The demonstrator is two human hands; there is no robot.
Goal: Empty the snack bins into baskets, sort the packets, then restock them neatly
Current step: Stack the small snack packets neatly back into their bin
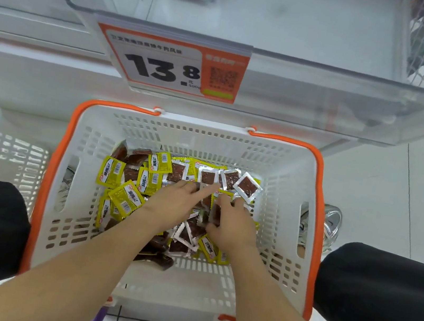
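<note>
One basket of packets, left hand touching them, right hand holding several.

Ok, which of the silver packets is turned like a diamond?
The silver packet at the right end of the back row in the basket; its neighbours lie squarer.

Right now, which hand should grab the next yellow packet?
Left. The left hand lies beside the yellow packets, fingers straight and free; the right hand grips a stack.
</note>
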